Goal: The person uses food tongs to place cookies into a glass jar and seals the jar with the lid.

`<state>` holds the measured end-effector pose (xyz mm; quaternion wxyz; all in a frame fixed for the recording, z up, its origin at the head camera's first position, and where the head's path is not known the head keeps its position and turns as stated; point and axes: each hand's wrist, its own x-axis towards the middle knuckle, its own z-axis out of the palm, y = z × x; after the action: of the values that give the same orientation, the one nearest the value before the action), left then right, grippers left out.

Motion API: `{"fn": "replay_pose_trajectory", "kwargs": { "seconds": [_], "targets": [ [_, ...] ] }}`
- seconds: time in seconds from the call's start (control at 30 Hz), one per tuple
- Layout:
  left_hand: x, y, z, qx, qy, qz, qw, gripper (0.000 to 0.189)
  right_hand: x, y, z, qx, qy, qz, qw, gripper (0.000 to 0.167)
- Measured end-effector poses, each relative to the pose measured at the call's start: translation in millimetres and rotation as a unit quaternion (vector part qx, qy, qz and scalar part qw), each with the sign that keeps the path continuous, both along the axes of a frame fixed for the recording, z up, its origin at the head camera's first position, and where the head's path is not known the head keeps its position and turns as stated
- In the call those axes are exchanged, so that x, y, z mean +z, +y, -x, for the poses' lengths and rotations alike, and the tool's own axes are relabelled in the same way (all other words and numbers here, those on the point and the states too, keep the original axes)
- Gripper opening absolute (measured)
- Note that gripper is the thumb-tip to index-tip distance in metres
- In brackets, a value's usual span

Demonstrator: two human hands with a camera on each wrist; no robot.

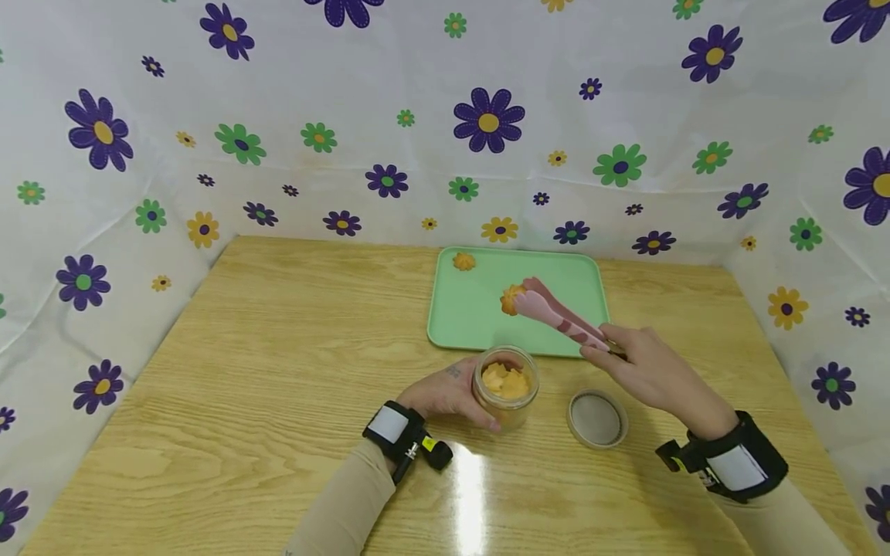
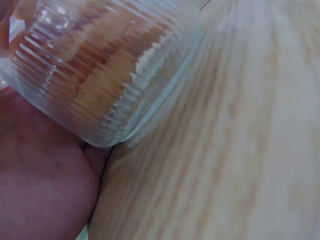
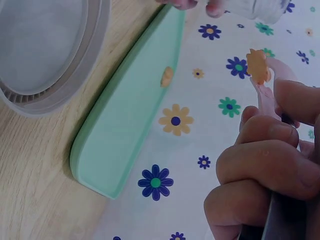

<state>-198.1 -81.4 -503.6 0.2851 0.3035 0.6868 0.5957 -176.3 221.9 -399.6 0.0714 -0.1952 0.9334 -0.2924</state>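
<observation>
My left hand (image 1: 448, 395) curls round a glass jar (image 1: 506, 413) of cookies on the table; in the left wrist view the ribbed jar (image 2: 115, 65) shows cookies through its side. With my right hand (image 1: 643, 364) I grip pink tongs (image 1: 559, 315), which pinch a golden flower-shaped cookie (image 1: 511, 300) over the green tray (image 1: 445, 328). That cookie (image 3: 258, 66) also shows between the tong tips in the right wrist view. Another cookie (image 1: 463, 262) lies at the tray's far left corner.
A round jar lid (image 1: 597, 418) lies on the wooden table (image 1: 292, 347), right of the jar and below my right hand. Behind the tray rises a white flower-print cloth (image 1: 410, 85), which also hangs along both sides.
</observation>
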Motion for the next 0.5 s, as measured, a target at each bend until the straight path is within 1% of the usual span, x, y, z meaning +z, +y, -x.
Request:
{"fn": "replay_pose_trajectory", "kwargs": {
  "seconds": [0.27,0.4,0.5],
  "targets": [
    [0.3,-0.7,0.4,-0.006,0.002,-0.002,1.0,0.098,5.4,0,-27.8,0.004,0.023,0.031,0.9992,0.022],
    [0.1,-1.1,0.8,-0.006,0.003,0.002,1.0,0.098,7.4,-1,-38.3,0.01,0.01,0.031,0.9994,0.019],
    [0.4,-1.4,0.1,-0.006,-0.01,0.007,0.9999,0.095,8.5,-1,-44.9,0.017,-0.01,0.023,0.9995,0.017]
  ]
}}
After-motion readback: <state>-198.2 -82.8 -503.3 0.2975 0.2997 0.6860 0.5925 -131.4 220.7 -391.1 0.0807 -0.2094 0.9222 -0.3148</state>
